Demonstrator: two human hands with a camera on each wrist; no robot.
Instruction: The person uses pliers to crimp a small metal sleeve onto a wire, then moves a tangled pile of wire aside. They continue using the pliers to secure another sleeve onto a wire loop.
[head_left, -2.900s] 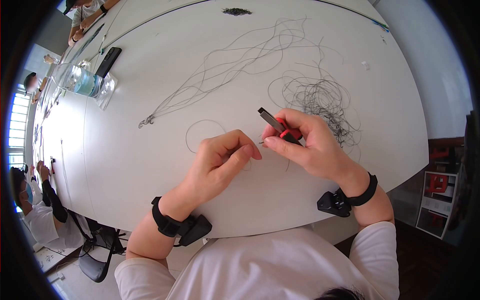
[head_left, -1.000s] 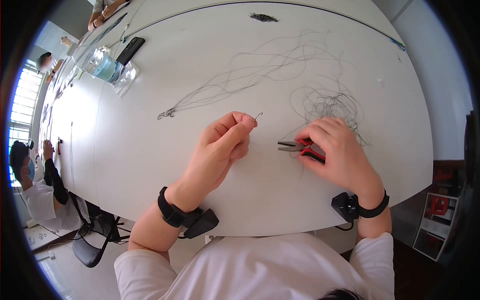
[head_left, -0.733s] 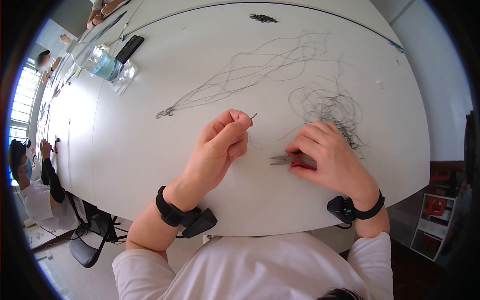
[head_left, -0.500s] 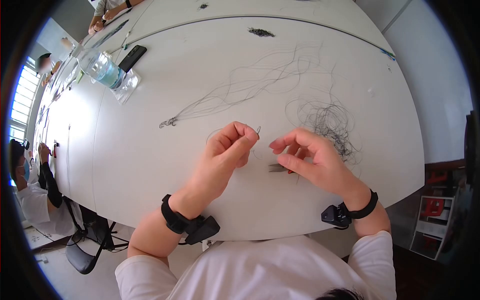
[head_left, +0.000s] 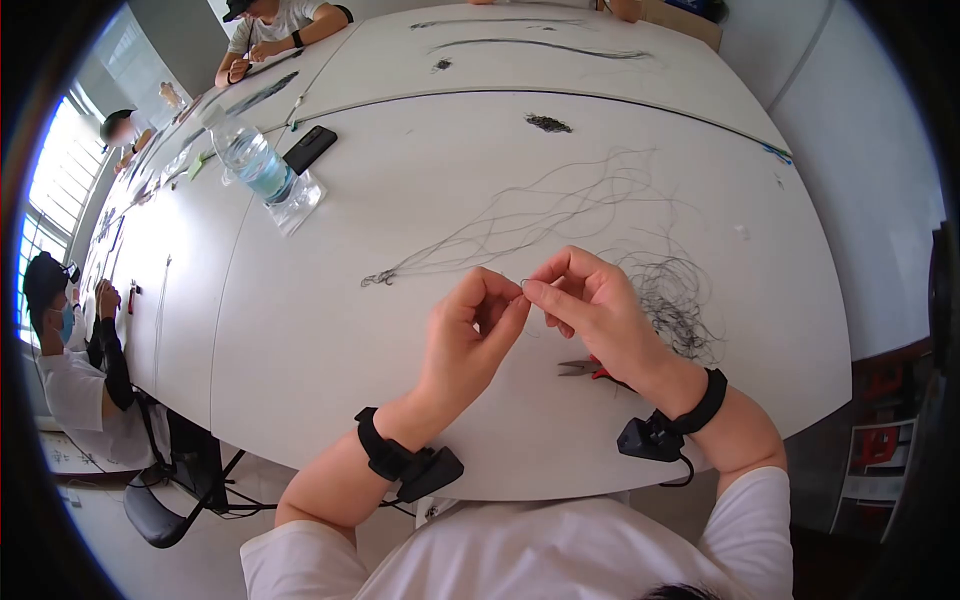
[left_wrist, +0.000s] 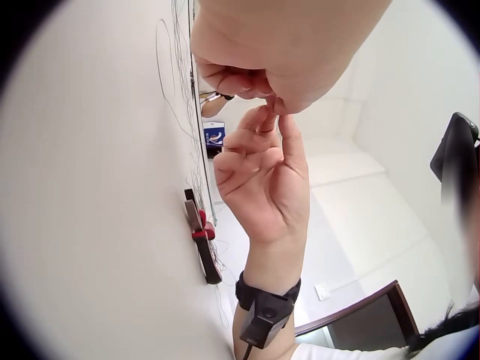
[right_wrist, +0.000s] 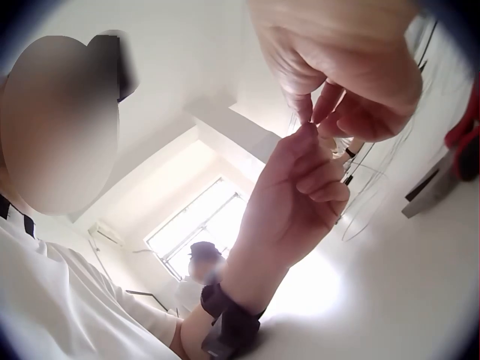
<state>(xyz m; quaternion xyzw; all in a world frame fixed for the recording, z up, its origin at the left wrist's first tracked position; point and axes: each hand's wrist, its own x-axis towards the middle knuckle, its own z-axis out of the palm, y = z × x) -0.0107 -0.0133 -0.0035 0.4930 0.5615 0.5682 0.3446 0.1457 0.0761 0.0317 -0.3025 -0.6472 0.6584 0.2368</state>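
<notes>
A tiny dark fish hook [head_left: 524,283] is pinched between thumb and forefinger of my left hand [head_left: 470,325]; fingers hide most of it. My right hand [head_left: 590,300] meets it there, thumb and forefinger pinching at the same hook. Both wrist views show the fingertips together above the table, the left wrist view with the right hand [left_wrist: 259,180] below, the right wrist view with the left hand [right_wrist: 289,199] below. Red-handled pliers [head_left: 578,368] lie on the table under my right hand, jaws apart. Beside that hand spreads a tangle of thin line [head_left: 680,310].
Farther left lies a cluster of hooks [head_left: 378,279] with long thin lines running to the back right. A dark pile [head_left: 549,123] sits beyond them. A water bottle [head_left: 255,165] and a black phone [head_left: 311,149] are at the back left. Other people sit around the table.
The right hand held the pliers, set them down on the table, then moved left to the left hand's fingertips. The left hand keeps the hook. The head view has tilted up.
</notes>
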